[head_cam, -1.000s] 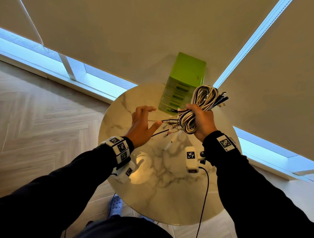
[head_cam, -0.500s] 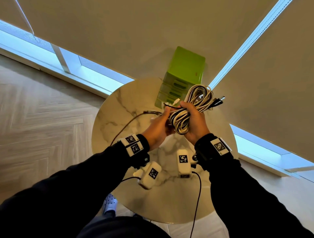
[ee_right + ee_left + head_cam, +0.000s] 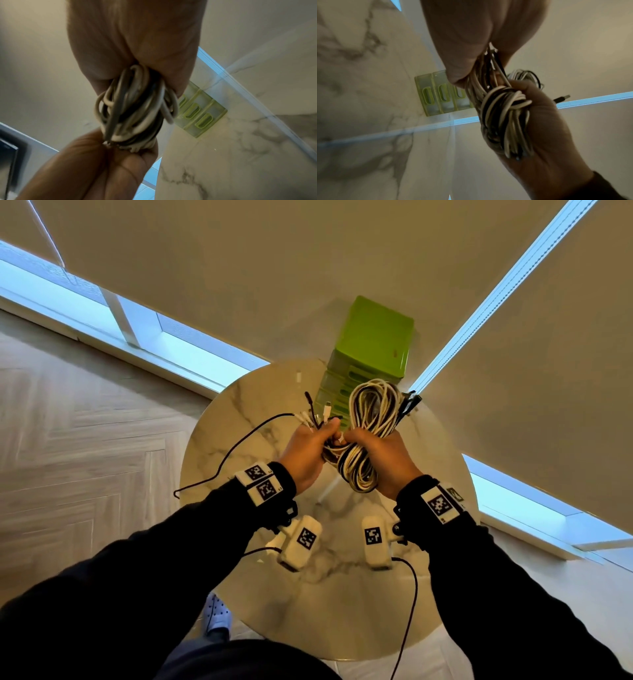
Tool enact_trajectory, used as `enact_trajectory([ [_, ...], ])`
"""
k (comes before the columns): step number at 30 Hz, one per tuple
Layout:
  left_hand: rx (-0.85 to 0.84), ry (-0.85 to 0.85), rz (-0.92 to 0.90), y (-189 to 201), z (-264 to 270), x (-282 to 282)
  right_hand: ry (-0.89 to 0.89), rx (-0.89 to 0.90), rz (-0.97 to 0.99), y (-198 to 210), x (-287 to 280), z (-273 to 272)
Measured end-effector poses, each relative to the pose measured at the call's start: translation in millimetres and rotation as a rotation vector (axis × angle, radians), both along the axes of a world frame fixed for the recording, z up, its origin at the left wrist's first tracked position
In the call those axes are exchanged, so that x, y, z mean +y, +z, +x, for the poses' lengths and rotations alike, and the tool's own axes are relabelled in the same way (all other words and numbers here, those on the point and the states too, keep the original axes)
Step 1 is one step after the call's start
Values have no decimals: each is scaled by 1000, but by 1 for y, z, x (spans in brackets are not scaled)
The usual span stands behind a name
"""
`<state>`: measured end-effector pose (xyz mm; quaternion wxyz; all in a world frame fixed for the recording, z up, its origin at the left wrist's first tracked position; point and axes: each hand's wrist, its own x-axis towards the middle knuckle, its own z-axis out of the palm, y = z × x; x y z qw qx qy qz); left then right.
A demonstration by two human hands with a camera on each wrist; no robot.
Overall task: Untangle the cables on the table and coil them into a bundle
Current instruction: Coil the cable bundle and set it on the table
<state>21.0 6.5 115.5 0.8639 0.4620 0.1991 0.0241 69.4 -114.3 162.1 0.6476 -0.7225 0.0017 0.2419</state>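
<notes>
Cables, black and white, coiled into a thick bundle (image 3: 368, 436): left hand (image 3: 305, 455) has joined right hand (image 3: 385, 460), both now gripping it; a black tail (image 3: 233, 446) remains loose.

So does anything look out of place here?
One thin black cable trails loose from the left hand across the round marble table and over its edge, outside the black-and-white coiled bundle gripped by the right hand.

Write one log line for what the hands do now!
left hand: grips cable ends | right hand: grips cable bundle | black cable: trails loose
</notes>
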Motion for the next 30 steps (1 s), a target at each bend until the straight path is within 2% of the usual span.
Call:
enact_trajectory([
  [3,-62,-1,182,-8,4,6,93,75,66,3,4,-4],
  [6,-85,5,257,-8,3,12,110,146,95,6,7,-3],
  [11,-25,40,-34,3,5,14,196,238,75,8,7,3],
  [15,43,77,-119,8,7,6,257,243,90,3,10,3],
  [21,122,-40,-91,2,3,4,359,250,100,-5,10,1],
  [24,107,-148,-87,1,3,4,389,252,118,-10,9,2],
  [30,183,-174,41,-13,6,8,408,149,16,-12,4,0],
])
